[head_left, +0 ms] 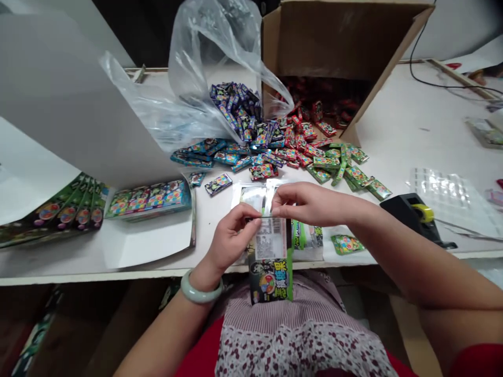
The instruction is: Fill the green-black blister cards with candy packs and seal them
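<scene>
Both hands are busy with one black-and-green candy pouch [269, 285], lower centre of the frame, dangling in front of the tabletop [393, 125] edge. Left hand [236, 233] is pinching its top edge between thumb and finger; right hand [301, 204] has fingertips pinched on that same edge. I'd call this step working the pouch mouth, and I reckon the next move calls for a steady grip, since it's hanging. Can't tell if it's filled.

Containers: the cardboard box [322, 42] up top right of centre has red packets [302, 131] inside and spilling out. A clear plastic bag [231, 31] upper centre has purple packets [239, 104] at its mouth. White carton [149, 246] on the left: colourful row along its back, maybe packets, maybe print.
</scene>
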A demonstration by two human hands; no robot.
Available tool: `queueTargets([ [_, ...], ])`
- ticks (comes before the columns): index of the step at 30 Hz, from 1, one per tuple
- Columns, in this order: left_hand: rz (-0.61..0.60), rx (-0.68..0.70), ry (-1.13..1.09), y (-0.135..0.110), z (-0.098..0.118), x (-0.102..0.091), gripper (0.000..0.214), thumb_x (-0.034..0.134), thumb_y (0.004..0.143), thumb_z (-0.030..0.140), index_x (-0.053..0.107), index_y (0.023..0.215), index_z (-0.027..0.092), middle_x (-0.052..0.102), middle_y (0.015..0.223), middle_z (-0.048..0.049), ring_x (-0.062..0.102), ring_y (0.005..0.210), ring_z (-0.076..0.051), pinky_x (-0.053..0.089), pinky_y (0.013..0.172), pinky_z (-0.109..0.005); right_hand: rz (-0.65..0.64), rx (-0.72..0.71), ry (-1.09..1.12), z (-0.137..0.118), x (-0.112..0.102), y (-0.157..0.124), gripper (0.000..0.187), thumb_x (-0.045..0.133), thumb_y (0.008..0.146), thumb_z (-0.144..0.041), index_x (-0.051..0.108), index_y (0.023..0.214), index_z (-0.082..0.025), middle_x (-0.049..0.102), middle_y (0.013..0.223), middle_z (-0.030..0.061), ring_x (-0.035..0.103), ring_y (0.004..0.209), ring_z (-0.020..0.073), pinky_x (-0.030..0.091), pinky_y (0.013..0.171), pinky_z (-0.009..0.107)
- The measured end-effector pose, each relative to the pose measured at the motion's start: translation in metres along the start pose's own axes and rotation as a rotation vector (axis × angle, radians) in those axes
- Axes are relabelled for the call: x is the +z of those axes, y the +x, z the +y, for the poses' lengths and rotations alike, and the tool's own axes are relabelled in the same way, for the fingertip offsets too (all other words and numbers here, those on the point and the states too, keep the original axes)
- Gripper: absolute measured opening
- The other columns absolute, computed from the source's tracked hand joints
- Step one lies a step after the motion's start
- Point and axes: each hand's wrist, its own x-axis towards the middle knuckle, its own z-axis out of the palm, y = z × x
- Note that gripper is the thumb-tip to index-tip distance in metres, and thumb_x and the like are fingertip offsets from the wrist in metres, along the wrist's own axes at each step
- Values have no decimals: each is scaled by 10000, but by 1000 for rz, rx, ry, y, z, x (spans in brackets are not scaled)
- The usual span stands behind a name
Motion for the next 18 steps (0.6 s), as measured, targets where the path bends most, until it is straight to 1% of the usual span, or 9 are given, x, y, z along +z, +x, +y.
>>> queueTargets([
  [2, -11, -5, -27, -1, -1, -2, 36, 583, 838, 208, 590, 867, 188, 578, 793, -9, 552, 719, -120, 454, 632, -256, -44, 62, -42, 0, 3, 12, 155, 536, 845, -292, 580, 775, -162, 571, 715, 11, 488, 657, 124, 359, 605, 254],
  [5, -19, -6, -65, -1, -4, -3, 56, 563, 861, 239, 589, 877, 193, 575, 796, -6, 546, 711, -120, 451, 628, -262, -43, 128, -83, 2, 5, 20, 149, 546, 839, -283, 579, 759, -161, 559, 700, 7, 481, 661, 123, 348, 610, 250],
  [7, -14, -4, -68, -1, -7, -2, 74, 590, 852, 268, 587, 871, 197, 575, 791, -3, 546, 711, -122, 451, 629, -267, -31, 147, -101, 2, 7, 22, 158, 550, 837, -287, 569, 741, -163, 544, 676, -2, 465, 642, 119, 340, 608, 250],
  [10, 18, 2, -28, 0, -10, 1, 146, 689, 785, 271, 580, 851, 199, 574, 777, 7, 551, 726, -126, 454, 653, -274, -12, 148, -109, 2, 10, 23, 158, 554, 833, -283, 560, 726, -167, 535, 655, -9, 450, 620, 114, 330, 599, 250],
  [13, 53, 5, 21, 0, -12, 3, 147, 695, 778, 236, 565, 833, 195, 567, 764, 11, 554, 726, -122, 462, 661, -268, -3, 166, -85, 5, 10, 26, 149, 554, 829, -269, 551, 719, -169, 533, 647, -11, 443, 609, 111, 328, 584, 247],
  [16, 62, 29, 70, 0, -11, 2, 143, 669, 796, 227, 542, 854, 195, 563, 787, 7, 564, 731, -118, 482, 654, -250, -33, 191, 40, 14, 10, 30, 135, 576, 815, -258, 553, 719, -166, 533, 666, -12, 452, 624, 107, 350, 592, 239],
  [18, 50, 67, 128, 1, -8, 0, 155, 656, 804, 229, 537, 900, 201, 567, 823, -1, 576, 752, -121, 498, 669, -243, -107, 224, 248, 22, 14, 34, 110, 595, 803, -246, 556, 736, -168, 534, 679, -22, 470, 627, 99, 373, 594, 226],
])
